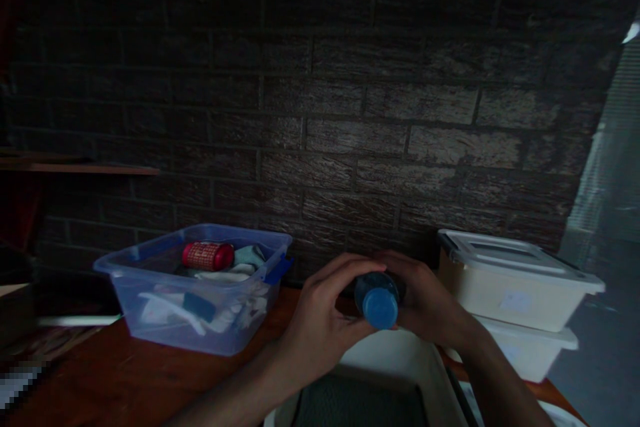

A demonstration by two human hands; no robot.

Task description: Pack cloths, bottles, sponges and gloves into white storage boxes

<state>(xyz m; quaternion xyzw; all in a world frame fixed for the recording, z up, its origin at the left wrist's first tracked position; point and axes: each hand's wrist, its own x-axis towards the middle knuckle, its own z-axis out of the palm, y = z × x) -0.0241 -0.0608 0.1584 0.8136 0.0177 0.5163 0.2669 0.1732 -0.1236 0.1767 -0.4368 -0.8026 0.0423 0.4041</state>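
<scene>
Both hands are wrapped around a bottle with a blue cap, its capped end tipped toward me. My left hand grips it from the left, thumb below and fingers over the top. On the other side my right hand closes round it, most of its fingers hidden behind the bottle. The bottle's far end is out of sight. Directly below the hands stands an open white bin with a dark green, fabric-like item in it.
At left, a clear bluish plastic box holds a red patterned cylinder and cloths. Two lidded white boxes are stacked at right. Everything stands on a brown wooden table against a dark brick wall. A shelf edge juts out at left.
</scene>
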